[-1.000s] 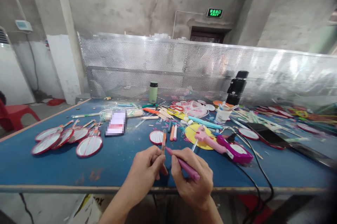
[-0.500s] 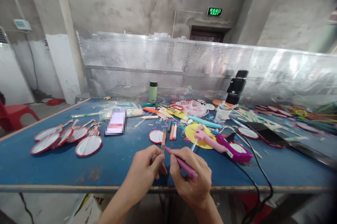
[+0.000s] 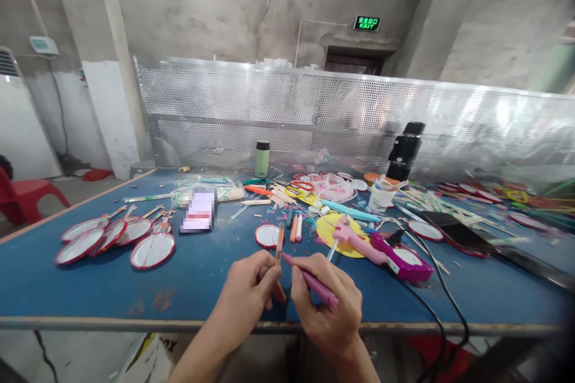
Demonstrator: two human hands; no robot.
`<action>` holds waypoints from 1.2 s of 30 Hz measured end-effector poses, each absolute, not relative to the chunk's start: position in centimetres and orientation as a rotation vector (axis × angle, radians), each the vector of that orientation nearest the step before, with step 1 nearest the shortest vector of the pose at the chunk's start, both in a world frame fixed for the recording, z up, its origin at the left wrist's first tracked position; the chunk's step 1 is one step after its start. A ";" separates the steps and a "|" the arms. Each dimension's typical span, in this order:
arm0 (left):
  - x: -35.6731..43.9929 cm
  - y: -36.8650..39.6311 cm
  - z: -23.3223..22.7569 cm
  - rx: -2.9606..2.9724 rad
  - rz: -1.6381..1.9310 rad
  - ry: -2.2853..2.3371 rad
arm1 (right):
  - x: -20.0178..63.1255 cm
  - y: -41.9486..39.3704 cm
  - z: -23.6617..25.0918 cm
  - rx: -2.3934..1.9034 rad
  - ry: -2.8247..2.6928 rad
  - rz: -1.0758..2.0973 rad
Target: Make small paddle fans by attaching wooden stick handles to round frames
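Observation:
Near the table's front edge, my left hand (image 3: 252,281) is closed around a flat craft stick (image 3: 280,240), which stands up from the fingers with orange-brown colouring on it. My right hand (image 3: 327,299) grips a pinkish-purple marker (image 3: 320,288) like a pen, its tip at or very near the stick's right edge; whether it touches I cannot tell. Just beyond the stick lies a white disc with a red rim (image 3: 266,236). Beside that disc are an orange marker (image 3: 293,229) and a pink-and-white marker (image 3: 299,229).
Several red-rimmed discs on sticks (image 3: 153,250) lie at left, near a phone (image 3: 199,210). A pink glue gun (image 3: 359,240) rests on a yellow disc, beside a purple power block (image 3: 406,260) with black cables. Behind stand a green bottle (image 3: 262,160) and a white cup (image 3: 381,197).
The view has shifted very slightly. Both hands keep their grips, with the marker tip still beside the stick.

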State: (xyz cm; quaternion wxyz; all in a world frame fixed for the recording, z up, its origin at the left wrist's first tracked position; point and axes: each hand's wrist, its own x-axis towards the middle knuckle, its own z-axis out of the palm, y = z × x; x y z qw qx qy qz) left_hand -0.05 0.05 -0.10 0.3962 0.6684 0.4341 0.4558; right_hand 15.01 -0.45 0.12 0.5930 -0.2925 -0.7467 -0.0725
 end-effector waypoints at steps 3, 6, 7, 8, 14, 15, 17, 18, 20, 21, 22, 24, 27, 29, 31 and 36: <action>0.0 0.1 -0.2 1.688 1.157 1.102 | 15.0 -0.6 0.2 -0.647 -1.735 -0.173; 0.0 0.1 -0.2 1.689 1.160 1.107 | 15.0 -0.5 0.3 -0.651 -1.750 -0.185; 0.0 0.1 -0.1 1.688 1.159 1.105 | 15.0 -0.5 0.3 -0.661 -1.756 -0.185; 0.0 0.0 -0.1 1.687 1.159 1.104 | 15.0 -0.4 0.3 -0.672 -1.763 -0.184; 0.0 0.0 0.0 1.672 1.165 1.094 | 15.1 -0.3 0.0 -0.665 -1.750 -0.181; 0.0 0.0 0.0 1.673 1.165 1.095 | 15.1 -0.3 -0.1 -0.663 -1.749 -0.179; 0.0 0.0 0.0 1.685 1.161 1.103 | 15.1 -0.3 0.0 -0.673 -1.763 -0.165; 0.0 0.0 0.0 1.692 1.161 1.108 | 15.0 -0.3 0.0 -0.681 -1.770 -0.156; 0.0 0.0 0.0 1.695 1.156 1.108 | 15.0 -0.3 0.1 -0.685 -1.760 -0.154; 0.0 -0.1 0.0 1.691 1.154 1.105 | 15.0 -0.3 0.1 -0.681 -1.742 -0.159; 0.0 -0.1 0.0 1.686 1.152 1.101 | 15.0 -0.3 0.1 -0.675 -1.725 -0.163; 0.0 -0.1 0.0 1.678 1.155 1.096 | 15.0 -0.4 0.1 -0.662 -1.712 -0.164; 0.0 -0.1 -0.1 1.681 1.161 1.093 | 15.0 -0.4 0.1 -0.677 -1.754 -0.148; -0.1 -0.1 -0.2 1.684 1.166 1.092 | 15.0 -0.5 0.1 -0.684 -1.759 -0.151; -0.1 0.0 -0.3 1.678 1.159 1.090 | 15.0 -0.5 0.1 -0.670 -1.717 -0.168; -0.1 0.0 -0.2 1.690 1.164 1.090 | 15.0 -0.5 0.1 -0.668 -1.741 -0.140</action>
